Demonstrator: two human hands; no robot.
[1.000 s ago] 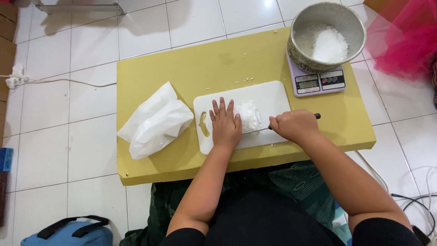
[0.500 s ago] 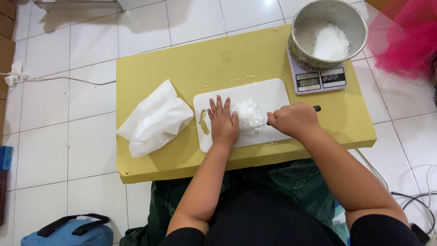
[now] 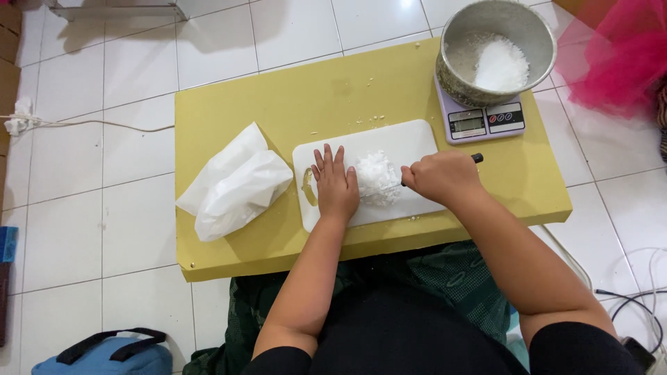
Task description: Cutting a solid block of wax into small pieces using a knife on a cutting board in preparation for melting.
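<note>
Your left hand [image 3: 336, 186] lies flat and open, fingers together, on the white rectangular plastic cutting board [image 3: 410, 142], its edge touching the pile of white chopped flakes [image 3: 379, 178]; it grips nothing. Your right hand [image 3: 439, 177] is closed in a fist around the black-handled knife [image 3: 476, 158], whose handle end pokes out on the far side of your knuckles; the blade is mostly hidden between your fist and the pile. That pile sits in the middle of the board, between your two hands.

The board rests on the low yellow rectangular table [image 3: 278, 104]. To your left on the table lies a crumpled white plastic bag [image 3: 233, 184], well apart from the board. Farther off, at the table's far right corner, a small white digital kitchen scale [image 3: 485, 123] carries a round metal bowl [image 3: 460, 76] holding more white flakes.
</note>
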